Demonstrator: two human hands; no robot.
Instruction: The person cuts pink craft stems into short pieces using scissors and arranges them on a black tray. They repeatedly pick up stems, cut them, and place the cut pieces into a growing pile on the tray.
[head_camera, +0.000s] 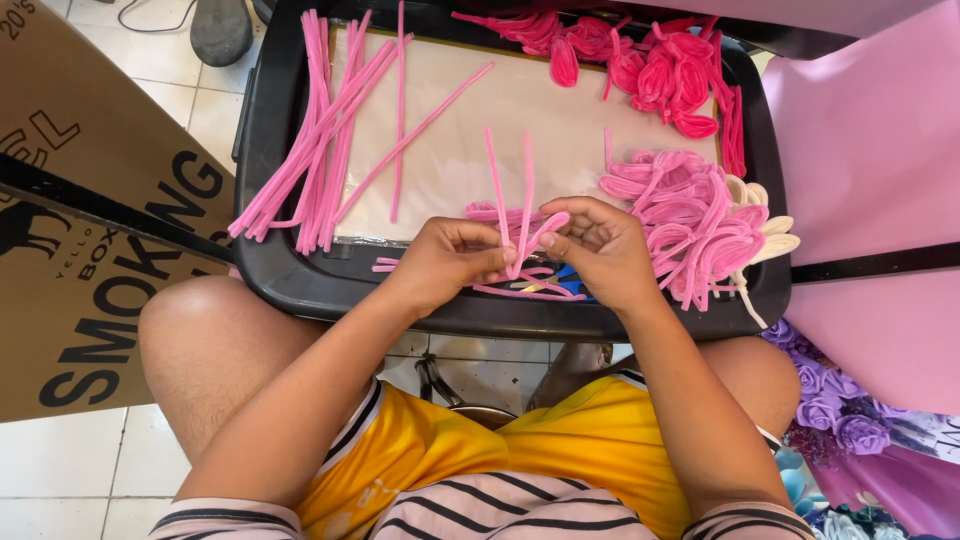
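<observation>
Your left hand (455, 258) and right hand (597, 250) both pinch one pink stem (524, 205), mid-bend. Bent loops (690, 225) piled right of them; straight stems (320, 140) far left remain.

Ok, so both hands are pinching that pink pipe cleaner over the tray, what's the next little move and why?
Probably fold one upright end down into a loop. The left hand and right hand pinch the pink pipe cleaner at its base, its two ends standing free, while the looped pieces on the black tray are already closed.
</observation>
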